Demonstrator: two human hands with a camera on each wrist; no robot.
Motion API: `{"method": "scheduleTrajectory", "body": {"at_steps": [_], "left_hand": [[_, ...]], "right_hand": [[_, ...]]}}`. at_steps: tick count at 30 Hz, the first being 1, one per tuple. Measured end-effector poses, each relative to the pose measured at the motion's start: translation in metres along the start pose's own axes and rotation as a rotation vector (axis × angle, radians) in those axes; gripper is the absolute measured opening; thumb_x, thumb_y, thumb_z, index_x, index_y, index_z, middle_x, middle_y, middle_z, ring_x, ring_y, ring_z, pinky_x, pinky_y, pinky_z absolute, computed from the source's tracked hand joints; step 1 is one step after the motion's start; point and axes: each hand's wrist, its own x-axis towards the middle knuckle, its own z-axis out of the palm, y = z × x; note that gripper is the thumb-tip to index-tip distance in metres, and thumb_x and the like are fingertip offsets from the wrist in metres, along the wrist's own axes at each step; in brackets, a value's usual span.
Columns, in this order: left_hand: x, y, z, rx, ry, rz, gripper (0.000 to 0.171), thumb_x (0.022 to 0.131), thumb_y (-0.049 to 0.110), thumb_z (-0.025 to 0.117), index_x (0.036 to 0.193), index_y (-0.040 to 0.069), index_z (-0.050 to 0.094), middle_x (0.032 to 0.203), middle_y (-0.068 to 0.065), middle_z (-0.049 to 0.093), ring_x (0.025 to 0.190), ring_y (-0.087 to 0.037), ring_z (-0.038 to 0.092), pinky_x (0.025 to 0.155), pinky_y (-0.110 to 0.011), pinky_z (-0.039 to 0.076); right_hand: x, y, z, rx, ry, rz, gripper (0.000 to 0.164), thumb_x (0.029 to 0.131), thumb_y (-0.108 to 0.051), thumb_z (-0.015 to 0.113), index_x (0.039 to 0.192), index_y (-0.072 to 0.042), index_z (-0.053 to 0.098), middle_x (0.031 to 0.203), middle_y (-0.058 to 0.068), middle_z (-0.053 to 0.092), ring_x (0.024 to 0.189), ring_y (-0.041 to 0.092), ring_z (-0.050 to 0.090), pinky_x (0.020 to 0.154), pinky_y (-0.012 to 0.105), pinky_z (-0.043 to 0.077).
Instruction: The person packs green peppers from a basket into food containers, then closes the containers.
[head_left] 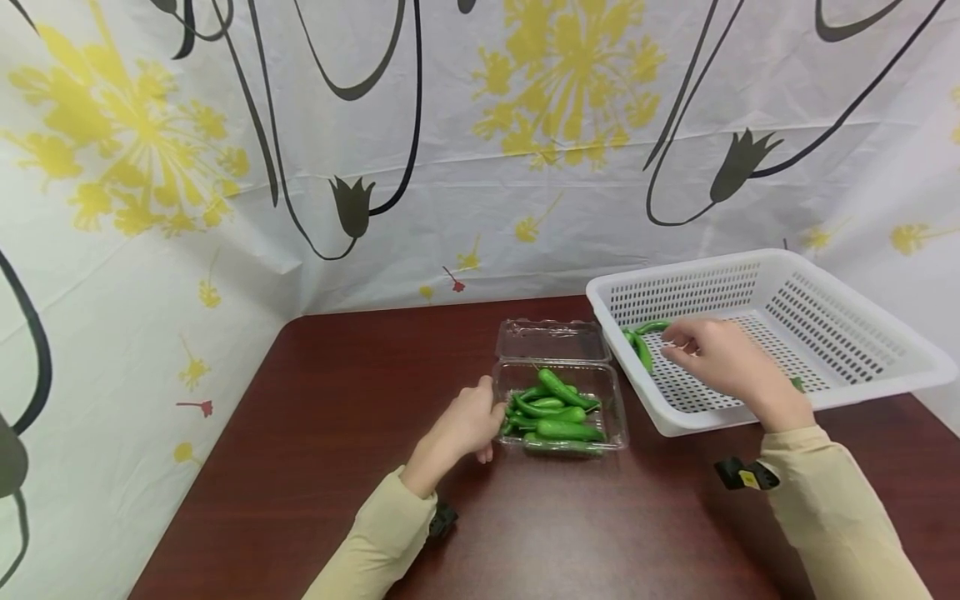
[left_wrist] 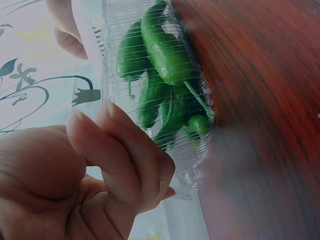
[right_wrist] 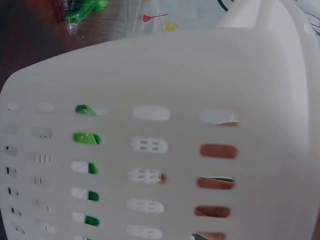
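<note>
Several green chili peppers [head_left: 558,429] lie in a clear plastic clamshell container [head_left: 617,417], whose lid [head_left: 553,340] is folded back. My left hand [head_left: 467,419] grips the container's left side; in the left wrist view its curled fingers [left_wrist: 145,165] sit against the ribbed wall and rim. My right hand [head_left: 720,358] reaches into a white slotted basket [head_left: 862,333], fingers bent with a gap to the thumb and nothing visible between them. Just left of these fingers, a few green chili peppers [head_left: 642,348] lie inside the basket. From the right wrist, the basket wall [right_wrist: 165,65] hides most of that hand.
Everything stands on a dark red wooden table [head_left: 360,383]. Another bit of green pepper [head_left: 797,384] shows beside the right wrist in the basket. A patterned white cloth [head_left: 442,167] hangs behind the table. The basket's left wall rises close to the container.
</note>
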Motion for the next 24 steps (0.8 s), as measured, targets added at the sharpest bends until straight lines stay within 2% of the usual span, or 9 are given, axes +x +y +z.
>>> {"method": "scheduleTrajectory", "body": {"at_steps": [8,13,17,24], "left_hand": [[0.0,0.0,0.0,0.001,0.005,0.009,0.037,0.095,0.014,0.046,0.124,-0.006,0.037,0.063,-0.018,0.06,0.033,-0.02,0.055,0.039,-0.038,0.049],[0.0,-0.001,0.001,0.0,0.006,0.008,0.037,0.095,0.015,0.045,0.125,-0.006,0.036,0.064,-0.019,0.06,0.034,-0.02,0.055,0.039,-0.038,0.049],[0.0,-0.001,0.001,0.005,0.005,0.003,0.038,0.095,0.015,0.045,0.126,-0.006,0.036,0.063,-0.019,0.06,0.034,-0.02,0.055,0.039,-0.038,0.049],[0.0,0.0,0.001,0.017,0.003,-0.005,0.042,0.095,0.016,0.046,0.129,-0.005,0.033,0.063,-0.018,0.06,0.034,-0.019,0.055,0.04,-0.037,0.05]], "right_hand": [[0.002,-0.002,0.006,0.002,-0.03,0.001,0.021,0.084,-0.014,0.063,0.099,0.0,0.065,0.091,0.014,0.066,0.079,0.027,0.063,0.07,0.045,0.05],[0.003,-0.001,0.011,-0.008,-0.037,0.004,0.024,0.084,-0.014,0.063,0.102,0.001,0.064,0.092,0.016,0.066,0.08,0.029,0.063,0.07,0.046,0.05],[0.005,-0.002,0.017,-0.01,-0.045,0.008,0.029,0.085,-0.015,0.062,0.108,0.001,0.062,0.1,0.02,0.063,0.086,0.033,0.06,0.072,0.049,0.048],[0.004,-0.003,0.021,-0.022,-0.054,0.034,0.029,0.086,-0.017,0.06,0.11,-0.002,0.062,0.106,0.019,0.061,0.085,0.031,0.06,0.072,0.047,0.048]]}}
